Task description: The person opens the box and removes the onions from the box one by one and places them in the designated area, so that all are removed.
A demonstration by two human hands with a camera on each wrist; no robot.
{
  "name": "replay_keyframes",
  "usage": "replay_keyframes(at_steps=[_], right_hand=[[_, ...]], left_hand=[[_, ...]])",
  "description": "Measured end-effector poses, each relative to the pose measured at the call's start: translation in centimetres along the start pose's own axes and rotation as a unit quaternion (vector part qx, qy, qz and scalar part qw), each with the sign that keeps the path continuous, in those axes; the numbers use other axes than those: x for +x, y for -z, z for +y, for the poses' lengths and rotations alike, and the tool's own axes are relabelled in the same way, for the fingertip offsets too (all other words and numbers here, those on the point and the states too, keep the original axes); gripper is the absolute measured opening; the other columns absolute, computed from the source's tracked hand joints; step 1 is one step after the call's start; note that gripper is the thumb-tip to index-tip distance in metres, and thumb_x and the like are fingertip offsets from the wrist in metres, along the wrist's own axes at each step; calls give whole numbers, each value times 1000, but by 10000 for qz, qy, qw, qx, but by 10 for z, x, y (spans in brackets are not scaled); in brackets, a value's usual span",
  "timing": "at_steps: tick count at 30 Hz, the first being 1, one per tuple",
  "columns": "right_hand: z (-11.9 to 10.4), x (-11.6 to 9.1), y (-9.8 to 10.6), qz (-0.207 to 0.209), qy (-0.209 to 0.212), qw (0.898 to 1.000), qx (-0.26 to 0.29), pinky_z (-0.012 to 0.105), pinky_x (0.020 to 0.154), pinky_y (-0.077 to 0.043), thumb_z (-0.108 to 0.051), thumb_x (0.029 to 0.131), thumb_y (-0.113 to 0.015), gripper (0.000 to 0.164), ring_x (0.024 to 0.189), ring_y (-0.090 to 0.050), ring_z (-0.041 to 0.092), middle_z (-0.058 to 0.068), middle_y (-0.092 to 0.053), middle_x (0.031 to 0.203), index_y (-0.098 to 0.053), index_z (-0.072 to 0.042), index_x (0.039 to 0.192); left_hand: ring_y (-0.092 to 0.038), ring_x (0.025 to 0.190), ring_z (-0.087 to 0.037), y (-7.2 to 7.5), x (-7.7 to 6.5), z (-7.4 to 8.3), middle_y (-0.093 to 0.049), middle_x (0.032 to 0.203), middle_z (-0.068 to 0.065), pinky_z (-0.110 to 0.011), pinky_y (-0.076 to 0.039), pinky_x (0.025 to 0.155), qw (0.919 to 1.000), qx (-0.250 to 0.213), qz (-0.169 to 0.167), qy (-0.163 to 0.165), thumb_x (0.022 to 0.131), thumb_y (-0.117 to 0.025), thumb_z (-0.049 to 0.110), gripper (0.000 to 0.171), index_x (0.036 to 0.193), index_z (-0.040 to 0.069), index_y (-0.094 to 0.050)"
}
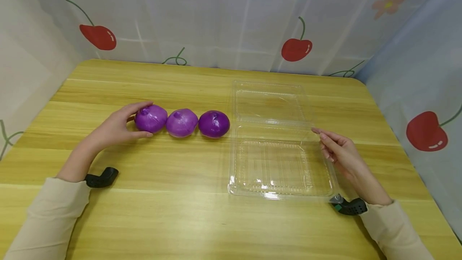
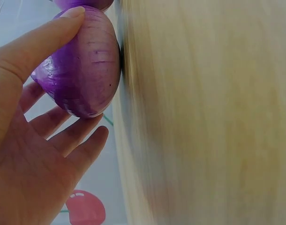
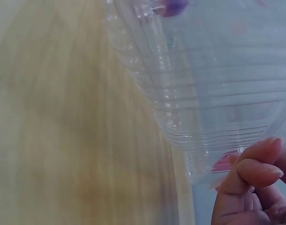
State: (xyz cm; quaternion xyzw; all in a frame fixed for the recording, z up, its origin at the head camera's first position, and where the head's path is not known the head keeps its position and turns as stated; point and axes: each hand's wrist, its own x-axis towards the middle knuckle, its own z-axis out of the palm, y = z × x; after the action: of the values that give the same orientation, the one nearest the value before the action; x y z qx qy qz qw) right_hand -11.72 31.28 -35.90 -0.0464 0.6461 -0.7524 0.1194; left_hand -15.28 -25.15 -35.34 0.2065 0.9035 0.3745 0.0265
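Note:
Three shiny purple onions lie in a row on the table, left of an open clear plastic clamshell box (image 1: 281, 196). My left hand (image 1: 115, 125) holds the leftmost onion (image 1: 153, 119), thumb on its near side and fingers behind it. In the left wrist view the thumb lies across this onion (image 2: 94, 65), with fingertips at its lower side. The middle onion (image 1: 182, 123) and the darker right onion (image 1: 214, 124) sit beside it. At the box's right rim, near the hinge, my right hand (image 1: 341, 151) pinches the edge between thumb and fingers, seen closer in the right wrist view.
The wooden table (image 1: 162, 220) extends around the box and onions. A curtain (image 1: 231, 19) with cherry and flower prints hangs behind it and along the sides. Black wrist cameras (image 1: 102, 177) sit at both sleeves.

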Motion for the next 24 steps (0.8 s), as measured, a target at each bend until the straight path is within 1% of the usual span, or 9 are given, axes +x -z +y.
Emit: replay_keyframes(at_steps=[5,12,15,18,20,21,22,23,24], right_hand=[[1,0,0,-20,19,10000,-58,31,45,-14,-12,99,-48,27,50,-46,5,0,-59,69,-67,-14,117],[0,1,3,-53,154,9977,-658,30,44,-15,-17,100,-45,28,51,-45,5,0,-58,67,-65,-13,120],[-2,1,7,52,232,9945,-1024,25,39,-25,-19,100,-45,29,52,-49,7,1,-59,69,-63,-11,122],[-7,1,13,274,363,9886,-1438,20,42,-41,-20,100,-45,28,58,-57,9,2,-62,75,-65,-15,119],[-11,1,20,461,514,9790,-1920,20,48,-48,-20,100,-45,26,64,-61,9,1,-65,80,-65,-18,117],[-13,1,23,536,599,9711,-2246,19,51,-50,-20,101,-45,28,69,-63,8,0,-66,84,-64,-17,120],[-15,1,26,613,712,9589,-2679,18,55,-51,-21,101,-44,29,76,-63,6,1,-67,91,-61,-15,124],[-18,1,29,699,783,9424,-3176,16,61,-51,-22,101,-42,33,86,-64,10,4,-67,100,-57,-13,129],[-20,1,32,757,868,9252,-3616,21,72,-53,-23,102,-41,37,98,-61,15,8,-64,112,-50,-10,135]], left_hand=[[-37,123,-41,0,2,-1,-40,137,-21,-58,-34,98,10000,17,-23,-24,72,-82,9,78,138,-1,-40],[-36,124,-41,-1,2,-2,-38,138,-22,-58,-33,98,9999,46,-96,-32,73,-82,10,80,139,1,-39],[-35,125,-41,-1,2,-2,-36,140,-22,-59,-33,98,9999,40,-103,-51,72,-82,8,81,140,1,-37],[-30,128,-41,1,1,-2,-31,144,-21,-61,-31,98,9998,76,-134,-95,72,-82,9,86,143,3,-35],[-26,131,-41,4,0,-1,-26,148,-20,-62,-28,99,9997,111,-176,-115,71,-83,11,92,146,7,-30],[-23,133,-41,7,-2,-1,-23,149,-19,-63,-27,100,9997,138,-192,-103,71,-84,13,96,148,10,-27],[-20,134,-40,10,-3,0,-21,151,-17,-63,-25,100,9996,178,-212,-72,71,-84,15,99,149,13,-23],[-17,135,-40,13,-4,0,-18,152,-16,-64,-23,101,9995,196,-231,-29,72,-83,17,102,151,18,-18],[-15,136,-39,17,-5,0,-14,153,-14,-64,-20,102,9995,213,-230,32,74,-82,19,104,151,22,-13]])
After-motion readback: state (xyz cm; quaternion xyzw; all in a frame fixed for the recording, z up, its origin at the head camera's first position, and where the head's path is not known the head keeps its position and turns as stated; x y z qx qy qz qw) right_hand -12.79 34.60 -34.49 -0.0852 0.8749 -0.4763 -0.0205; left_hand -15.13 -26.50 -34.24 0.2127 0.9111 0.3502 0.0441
